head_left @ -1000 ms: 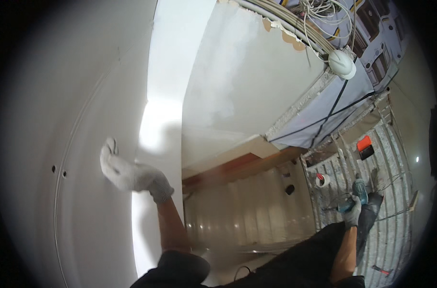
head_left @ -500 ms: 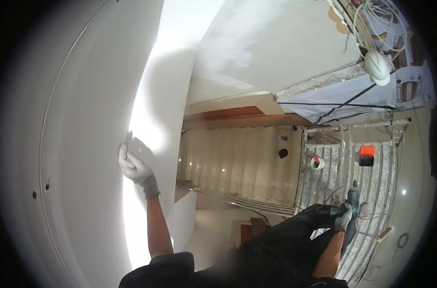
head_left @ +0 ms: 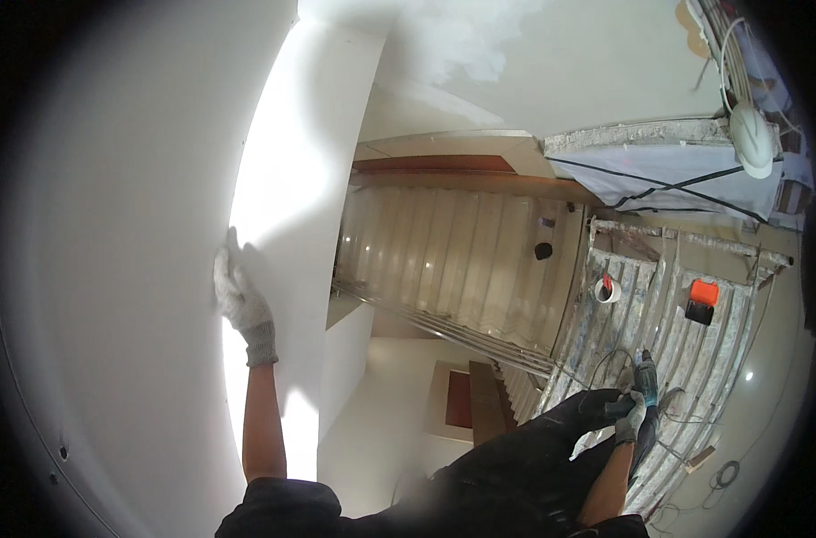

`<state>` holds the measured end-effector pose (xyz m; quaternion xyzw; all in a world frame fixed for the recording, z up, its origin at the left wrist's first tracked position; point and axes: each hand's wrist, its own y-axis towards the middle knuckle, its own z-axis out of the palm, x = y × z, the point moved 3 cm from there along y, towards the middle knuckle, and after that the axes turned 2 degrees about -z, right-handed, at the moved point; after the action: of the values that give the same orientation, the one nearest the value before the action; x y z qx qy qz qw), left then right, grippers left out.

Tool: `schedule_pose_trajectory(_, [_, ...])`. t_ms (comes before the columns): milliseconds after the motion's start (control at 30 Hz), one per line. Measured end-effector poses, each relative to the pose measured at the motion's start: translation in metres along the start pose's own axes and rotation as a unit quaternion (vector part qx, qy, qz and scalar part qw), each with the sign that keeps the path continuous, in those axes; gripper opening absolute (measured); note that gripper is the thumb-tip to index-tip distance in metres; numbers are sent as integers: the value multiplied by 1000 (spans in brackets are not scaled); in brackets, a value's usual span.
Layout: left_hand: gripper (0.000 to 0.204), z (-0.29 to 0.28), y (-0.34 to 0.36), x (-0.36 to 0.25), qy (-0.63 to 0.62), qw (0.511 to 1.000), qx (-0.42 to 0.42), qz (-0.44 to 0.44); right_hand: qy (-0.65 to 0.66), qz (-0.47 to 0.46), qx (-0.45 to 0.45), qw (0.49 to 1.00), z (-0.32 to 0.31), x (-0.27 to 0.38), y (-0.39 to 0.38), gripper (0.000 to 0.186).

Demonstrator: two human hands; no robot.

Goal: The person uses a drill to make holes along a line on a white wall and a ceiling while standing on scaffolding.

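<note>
My left hand (head_left: 243,296), in a pale knitted glove, reaches up to the white wall panel (head_left: 130,269). Its fingers are stretched out along the lit edge where the panel meets a narrow white strip (head_left: 287,152), with nothing visible in the grasp. Low at the right, my right hand (head_left: 634,418), gloved as well, is closed around the grip of a teal power drill (head_left: 645,381). The drill is held beside my leg, over the scaffold platform, and its chuck points away from me. A dark cord (head_left: 609,359) loops close by.
On the paint-spattered platform (head_left: 641,309) sit a white tub (head_left: 608,289) with something red inside and an orange-and-black box (head_left: 702,300). A white hard hat (head_left: 751,139) hangs at the upper right. Stairs (head_left: 453,269) descend below, edged by metal rails (head_left: 444,332). Coiled cable (head_left: 724,474) lies lower right.
The whole view has shifted, with the platform now further right. My left hand lies flatter along the panel edge, its fingers straighter. The drill stays in my right hand.
</note>
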<state>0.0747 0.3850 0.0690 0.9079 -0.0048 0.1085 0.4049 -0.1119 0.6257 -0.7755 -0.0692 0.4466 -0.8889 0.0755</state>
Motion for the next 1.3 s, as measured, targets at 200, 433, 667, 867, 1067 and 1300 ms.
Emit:
schedule_pose_trajectory(200, [49, 40, 42, -35, 34, 998, 58, 8, 14, 1, -7, 1000, -28, 14, 2, 13])
schedule_pose_trajectory(433, [48, 103, 89, -79, 16, 967, 224, 120, 54, -8, -28, 998, -33, 25, -29, 26])
schedule_pose_trajectory(667, [51, 155, 127, -71, 8, 997, 69, 35, 79, -11, -86, 993, -32, 32, -52, 8])
schedule_pose_trajectory(867, [53, 172, 180, -73, 8, 989, 94, 112, 74, -33, -66, 995, -35, 32, -56, 10])
schedule_pose_trajectory(1067, [58, 224, 235, -66, 173, 955, 66, 230, 70, -37, -67, 995, -32, 22, -57, 22])
schedule_pose_trajectory(1300, [56, 278, 289, -73, 295, 894, 16, 337, 44, -30, -57, 997, -35, -4, -65, 25])
